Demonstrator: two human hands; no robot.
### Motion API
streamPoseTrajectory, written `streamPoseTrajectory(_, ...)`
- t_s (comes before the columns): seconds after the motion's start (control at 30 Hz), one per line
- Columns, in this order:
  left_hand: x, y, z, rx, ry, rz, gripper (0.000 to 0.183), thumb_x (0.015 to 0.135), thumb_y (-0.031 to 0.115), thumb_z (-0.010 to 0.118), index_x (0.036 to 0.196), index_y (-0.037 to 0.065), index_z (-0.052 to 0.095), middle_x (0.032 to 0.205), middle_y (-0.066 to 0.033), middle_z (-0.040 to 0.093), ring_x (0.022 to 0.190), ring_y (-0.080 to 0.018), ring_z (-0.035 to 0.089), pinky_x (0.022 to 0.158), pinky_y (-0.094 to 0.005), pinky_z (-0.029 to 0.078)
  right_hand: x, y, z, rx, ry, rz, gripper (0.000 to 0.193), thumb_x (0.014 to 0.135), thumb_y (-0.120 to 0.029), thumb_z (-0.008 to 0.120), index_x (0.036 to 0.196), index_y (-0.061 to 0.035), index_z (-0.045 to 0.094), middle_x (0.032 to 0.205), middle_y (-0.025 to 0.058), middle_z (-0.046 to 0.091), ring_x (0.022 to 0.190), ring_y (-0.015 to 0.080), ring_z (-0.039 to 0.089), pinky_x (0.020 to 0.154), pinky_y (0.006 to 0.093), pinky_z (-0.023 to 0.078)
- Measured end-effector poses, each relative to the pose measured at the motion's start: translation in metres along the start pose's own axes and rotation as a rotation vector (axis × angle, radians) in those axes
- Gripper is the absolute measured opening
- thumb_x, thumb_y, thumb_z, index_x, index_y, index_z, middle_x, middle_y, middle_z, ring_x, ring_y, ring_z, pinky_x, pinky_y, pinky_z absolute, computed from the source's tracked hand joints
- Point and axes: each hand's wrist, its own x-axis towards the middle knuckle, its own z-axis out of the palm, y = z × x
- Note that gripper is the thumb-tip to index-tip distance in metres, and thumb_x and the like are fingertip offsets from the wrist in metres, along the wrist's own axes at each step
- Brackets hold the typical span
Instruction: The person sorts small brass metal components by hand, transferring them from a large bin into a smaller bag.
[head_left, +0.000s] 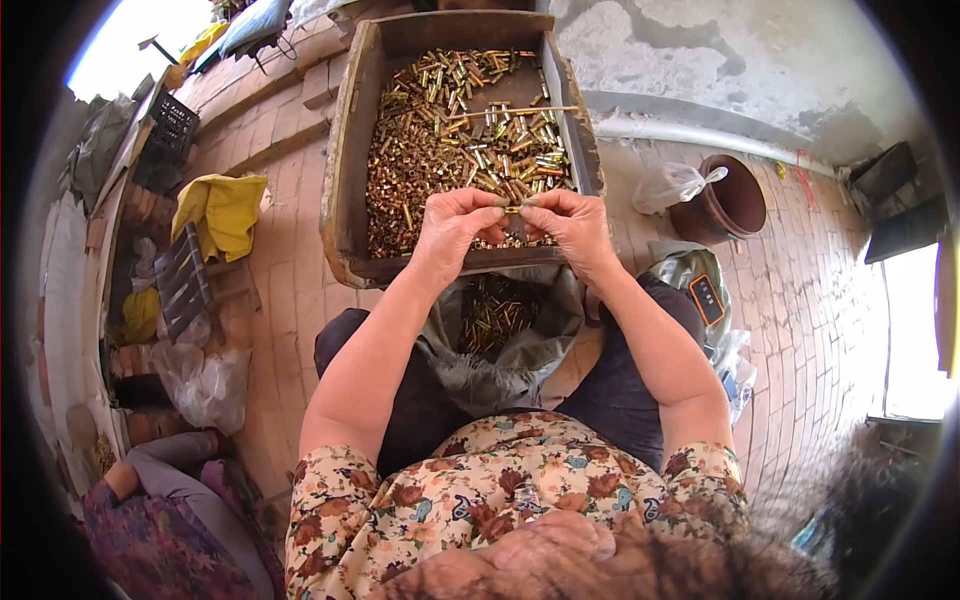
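- Head view: the left hand (452, 228) and the right hand (572, 226) meet above the near edge of a weathered wooden tray (345, 170) heaped with small brass-coloured metal pieces (440, 140).
- A thin brass-coloured metal piece (512, 209) spans the gap between the hands; the fingers of both hands are pinched together on its ends, thumbs against fingertips.
- Below the hands, a grey-green cloth sack (500, 345) sits open between the person's knees, with more brass pieces inside.
- A thin wooden stick (515, 110) lies across the heap in the tray.
- On the brick floor (290, 290), a brown clay pot (725, 200) stands right of the tray and a yellow cloth (222, 212) lies left.
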Motion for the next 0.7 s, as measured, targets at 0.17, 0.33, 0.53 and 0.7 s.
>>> streamPoseTrajectory(0.17, -0.001, 0.001, 0.001, -0.019, 0.002, -0.030, 0.009, 0.078, 0.003, 0.062, 0.085, -0.003, 0.063, 0.070, -0.0076, 0.063, 0.056, -0.0116, 0.059, 0.054, -0.0230, 0.050, -0.001, -0.002, 0.000, -0.176, -0.025, -0.165, 0.011, 0.077, -0.004, 0.067, 0.086, 0.0021, 0.064, 0.069, 0.0048, 0.063, 0.058, 0.0079, 0.057, 0.054, 0.0200, 0.047)
streamPoseTrajectory(0.33, -0.005, 0.006, 0.001, 0.065, -0.097, -0.049, 0.010, 0.079, 0.003, 0.061, 0.086, -0.002, 0.064, 0.071, -0.0063, 0.063, 0.057, -0.0110, 0.058, 0.054, -0.0217, 0.047, 0.002, -0.006, -0.010, 0.021, -0.087, 0.121, 0.010, 0.077, -0.006, 0.067, 0.082, 0.0014, 0.064, 0.068, 0.0042, 0.062, 0.056, 0.0086, 0.058, 0.054, 0.0211, 0.049)
streamPoseTrajectory(0.53, -0.016, 0.011, 0.003, 0.204, -0.218, -0.063, 0.007, 0.078, 0.004, 0.061, 0.083, -0.001, 0.063, 0.066, -0.0020, 0.059, 0.056, -0.0076, 0.053, 0.052, -0.0199, 0.042, -0.003, -0.009, -0.019, 0.078, -0.237, 0.281, 0.009, 0.075, -0.005, 0.068, 0.081, 0.0004, 0.064, 0.067, 0.0053, 0.062, 0.056, 0.0107, 0.059, 0.053, 0.0217, 0.049)
streamPoseTrajectory(0.7, -0.022, 0.015, 0.005, 0.462, -0.408, -0.191, 0.005, 0.078, 0.005, 0.061, 0.080, 0.000, 0.063, 0.065, 0.0013, 0.057, 0.057, -0.0041, 0.050, 0.050, -0.0193, 0.038, -0.004, -0.023, -0.028, -0.149, -0.496, 0.350, 0.010, 0.073, -0.004, 0.068, 0.080, 0.0010, 0.064, 0.066, 0.0058, 0.063, 0.056, 0.0107, 0.060, 0.052, 0.0211, 0.047)
